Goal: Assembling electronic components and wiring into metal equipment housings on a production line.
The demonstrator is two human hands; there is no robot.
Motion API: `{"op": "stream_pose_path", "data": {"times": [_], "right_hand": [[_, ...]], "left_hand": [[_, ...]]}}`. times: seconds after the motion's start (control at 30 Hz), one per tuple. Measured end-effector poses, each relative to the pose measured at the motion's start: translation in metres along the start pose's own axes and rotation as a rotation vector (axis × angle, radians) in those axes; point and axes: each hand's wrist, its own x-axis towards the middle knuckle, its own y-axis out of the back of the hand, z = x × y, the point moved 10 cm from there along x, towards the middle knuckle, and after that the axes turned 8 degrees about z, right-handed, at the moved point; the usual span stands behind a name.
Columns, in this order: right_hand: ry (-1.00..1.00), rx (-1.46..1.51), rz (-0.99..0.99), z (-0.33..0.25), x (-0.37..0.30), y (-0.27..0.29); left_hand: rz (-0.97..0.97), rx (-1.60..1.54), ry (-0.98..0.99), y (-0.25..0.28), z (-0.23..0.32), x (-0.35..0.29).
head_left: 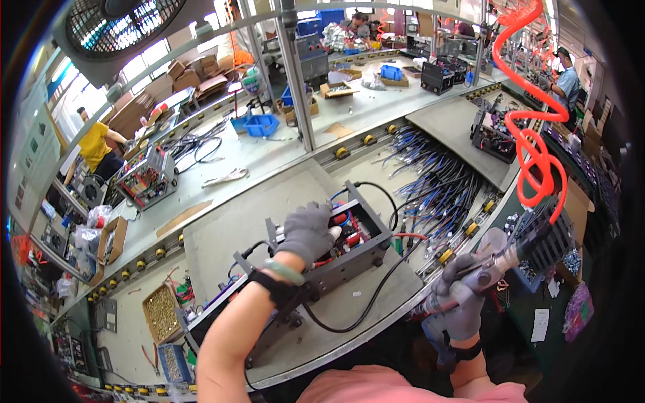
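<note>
My left hand [309, 232], in a grey glove, reaches over the near wall of a black metal equipment chassis [329, 282]. Its fingers are curled down inside, beside red cylindrical parts [353, 238]; what they pinch is hidden. The chassis lies on a grey board [255, 195], and a black cable [373, 305] loops out of it. To the right, apart from the chassis, my gloved right hand [463, 302] is closed around a grey, pistol-shaped power tool [484, 277]. Part of the tool is covered by that hand.
Many blue and black cables [443, 174] lie beyond the chassis. A red coiled hose [531, 134] hangs at the right. At left stand a box of small brass-coloured parts [161, 312] and a blue bin [173, 363]. Another open unit [144, 176] sits across the line; a person in yellow [97, 144] works there.
</note>
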Motion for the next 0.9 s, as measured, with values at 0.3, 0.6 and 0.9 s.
{"op": "stream_pose_path", "data": {"times": [0.3, 0.6, 0.9], "right_hand": [[-0.096, 0.0, 0.061, 0.02, 0.003, 0.01], [-0.094, -0.128, 0.04, 0.031, 0.006, 0.0], [0.038, -0.092, 0.114, 0.007, 0.007, 0.018]], "left_hand": [[-0.327, 0.096, 0.143, -0.033, 0.006, 0.016], [-0.117, -0.282, 0.242, -0.051, -0.042, 0.019], [-0.134, -0.491, 0.251, -0.07, -0.043, 0.027]]}}
